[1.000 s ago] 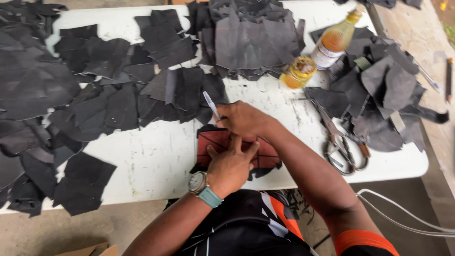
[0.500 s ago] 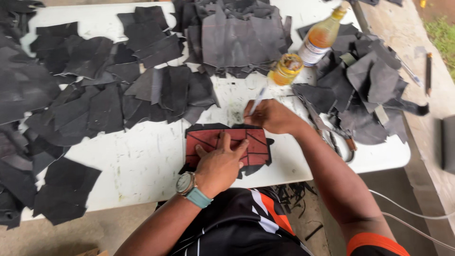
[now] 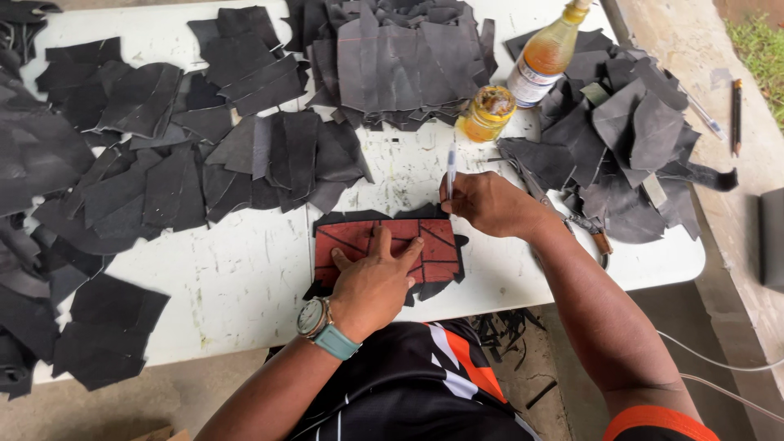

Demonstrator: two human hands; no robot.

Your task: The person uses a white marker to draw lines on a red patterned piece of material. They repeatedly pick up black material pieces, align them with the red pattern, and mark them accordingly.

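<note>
Near the table's (image 3: 245, 294) front edge, the left hand (image 3: 374, 282) lies flat with fingers spread on a red-brown template (image 3: 384, 249), whose long axis runs left to right over a black leather piece (image 3: 433, 287). Just beyond, at the template's far right corner, the right hand (image 3: 490, 204) pinches a pen (image 3: 451, 167), which points away toward the far glue jar (image 3: 487, 113).

The left hand (image 3: 376, 278) covers the middle of the red pattern piece (image 3: 433, 245), and the dark leather sheet (image 3: 445, 286) beneath it shows only at its edges. The pen (image 3: 451, 167) tip is hidden behind the right hand (image 3: 490, 204), so whether it touches the pattern is unclear; the scissors (image 3: 584, 224) are partly under the forearm. The bottle (image 3: 547, 53) top and the scrap pile (image 3: 33, 163) on the left are cut off by the picture's edge.
</note>
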